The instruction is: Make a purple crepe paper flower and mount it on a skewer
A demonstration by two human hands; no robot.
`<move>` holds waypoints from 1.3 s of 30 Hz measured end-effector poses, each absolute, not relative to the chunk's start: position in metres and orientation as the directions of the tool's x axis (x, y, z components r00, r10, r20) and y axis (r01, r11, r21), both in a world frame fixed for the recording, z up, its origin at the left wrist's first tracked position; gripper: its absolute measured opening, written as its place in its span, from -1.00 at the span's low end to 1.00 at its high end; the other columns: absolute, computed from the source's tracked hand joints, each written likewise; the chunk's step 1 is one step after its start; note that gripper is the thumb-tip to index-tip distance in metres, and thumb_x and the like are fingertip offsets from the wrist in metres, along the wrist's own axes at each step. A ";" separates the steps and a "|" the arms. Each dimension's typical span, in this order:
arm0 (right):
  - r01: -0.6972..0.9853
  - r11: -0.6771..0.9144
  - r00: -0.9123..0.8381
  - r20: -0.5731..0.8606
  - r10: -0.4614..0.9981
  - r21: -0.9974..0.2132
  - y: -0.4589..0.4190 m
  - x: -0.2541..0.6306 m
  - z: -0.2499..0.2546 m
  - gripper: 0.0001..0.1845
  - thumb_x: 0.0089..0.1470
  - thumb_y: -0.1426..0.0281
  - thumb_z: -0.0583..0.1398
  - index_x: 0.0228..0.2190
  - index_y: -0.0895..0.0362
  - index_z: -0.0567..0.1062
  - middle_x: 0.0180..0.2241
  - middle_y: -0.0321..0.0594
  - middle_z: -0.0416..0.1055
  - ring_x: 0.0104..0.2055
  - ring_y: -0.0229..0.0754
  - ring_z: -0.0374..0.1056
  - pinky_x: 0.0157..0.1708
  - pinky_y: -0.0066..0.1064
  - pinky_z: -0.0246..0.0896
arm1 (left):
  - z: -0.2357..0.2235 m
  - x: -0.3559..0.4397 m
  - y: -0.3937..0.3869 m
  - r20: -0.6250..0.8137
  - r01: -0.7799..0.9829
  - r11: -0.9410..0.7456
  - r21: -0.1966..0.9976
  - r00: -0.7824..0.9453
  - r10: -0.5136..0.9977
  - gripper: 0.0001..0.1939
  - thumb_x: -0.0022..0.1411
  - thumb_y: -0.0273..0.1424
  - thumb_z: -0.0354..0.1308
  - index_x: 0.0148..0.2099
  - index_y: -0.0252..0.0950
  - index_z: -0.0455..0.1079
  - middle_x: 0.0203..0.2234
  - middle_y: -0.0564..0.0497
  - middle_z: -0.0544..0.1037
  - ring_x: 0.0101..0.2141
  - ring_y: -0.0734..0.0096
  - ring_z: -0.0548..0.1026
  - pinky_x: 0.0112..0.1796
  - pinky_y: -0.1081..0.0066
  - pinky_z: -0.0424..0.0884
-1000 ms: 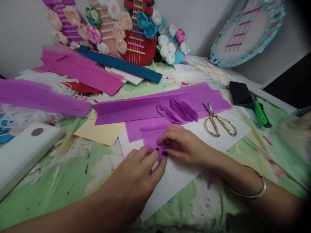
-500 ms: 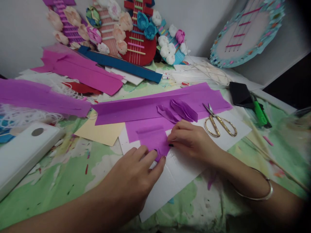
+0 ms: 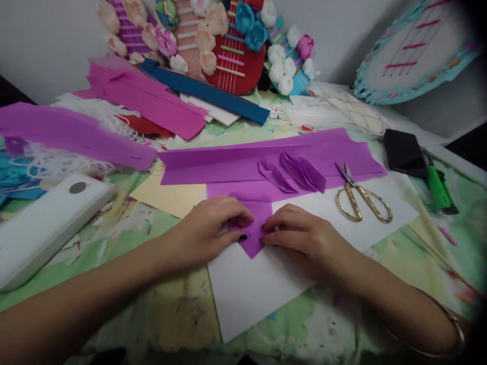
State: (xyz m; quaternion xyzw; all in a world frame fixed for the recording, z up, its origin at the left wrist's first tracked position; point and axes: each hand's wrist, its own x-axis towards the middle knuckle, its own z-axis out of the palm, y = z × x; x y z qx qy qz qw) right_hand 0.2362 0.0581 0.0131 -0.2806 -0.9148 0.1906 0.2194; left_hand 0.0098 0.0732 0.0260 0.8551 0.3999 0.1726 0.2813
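Dim, greyish light, soft shadows
A faint shadow lies on the white sheet (image 3: 247, 304) beneath the right hand (image 3: 300, 235) — while the gold-handled scissors (image 3: 366, 196) carry small glints. Wide-angle stretch affects the outer areas; darkness swallows the right edge — part of the decorated disc (image 3: 403, 50) included.

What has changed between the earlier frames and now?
The left hand has moved up and leftward, from the lower tip of the small purple sheet to its left side. The right hand, first near that tip too, has shifted to the right edge. The tip now shows more fully. The gold-handled scissors and the folded purple pieces lie as they were.
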 end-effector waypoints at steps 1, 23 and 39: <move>0.432 0.771 -0.746 0.294 0.597 -0.469 0.058 0.236 0.013 -0.64 0.04 0.66 0.07 -0.20 0.09 0.50 -0.20 -0.14 0.42 -0.16 -0.16 0.29 -0.22 -0.32 0.27 | 0.026 0.010 0.074 0.058 0.582 -0.510 0.633 0.622 0.781 -0.85 0.16 -0.51 0.07 -0.22 -0.31 0.43 -0.35 0.02 0.51 -0.30 0.42 0.44 -0.26 0.40 0.35; 0.368 0.845 -0.821 0.291 0.492 -0.388 0.055 0.230 0.023 -0.76 0.15 0.52 0.09 -0.26 0.10 0.55 -0.20 -0.09 0.36 -0.14 -0.10 0.18 -0.20 -0.23 0.23 | 0.026 0.014 0.073 0.040 0.549 -0.492 0.676 0.639 0.768 -0.83 0.15 -0.59 0.04 -0.26 -0.31 0.43 -0.40 0.05 0.50 -0.33 0.44 0.41 -0.27 0.42 0.29; 0.304 0.845 -0.873 0.226 0.432 -0.440 0.051 0.227 0.026 -0.71 0.21 0.57 -0.01 -0.22 0.22 0.49 -0.18 -0.12 0.42 -0.09 -0.15 0.20 -0.08 -0.27 0.20 | 0.022 0.012 0.075 0.048 0.542 -0.509 0.669 0.652 0.757 -0.86 0.15 -0.55 0.07 -0.26 -0.28 0.42 -0.41 0.06 0.50 -0.34 0.43 0.41 -0.28 0.42 0.28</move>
